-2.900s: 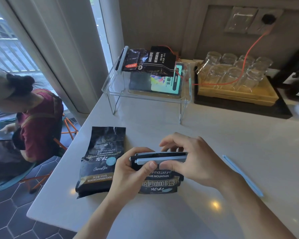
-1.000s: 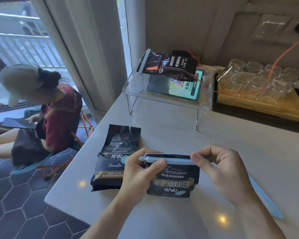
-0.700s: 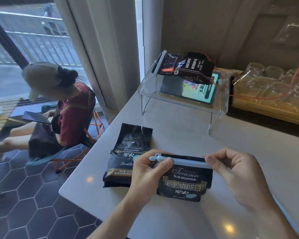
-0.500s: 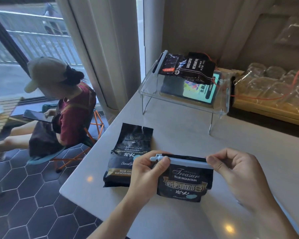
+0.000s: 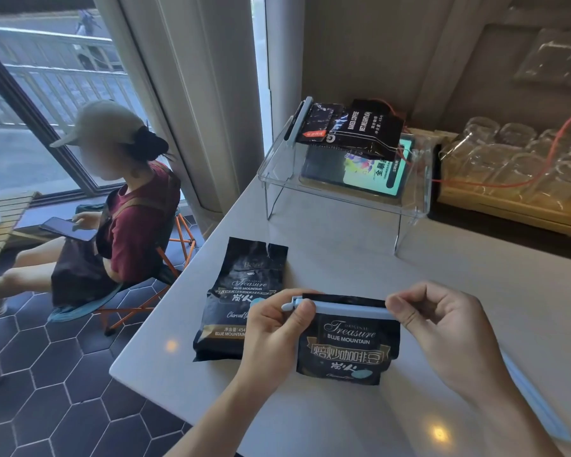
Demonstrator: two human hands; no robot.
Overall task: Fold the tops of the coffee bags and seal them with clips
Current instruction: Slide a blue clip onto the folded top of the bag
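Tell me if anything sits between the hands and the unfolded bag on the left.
Nothing visible does. The unfolded bag lies flat on the counter, its near right part hidden behind the left hand. Both hands pinch the blue clip on the folded bag; the right hand would have to cross it.

Left hand (image 5: pixel 274 328) thumb-down pinch, right hand (image 5: pixel 442 328) pinching, fingers curled, grip seemingly firm

Clipped bag (image 5: pixel 345 344) front-centre on counter (image 5: pixel 360 265) — unclipped bag (image 5: pixel 241 298) just left (stand (image 5: pixel 343 199) behind).
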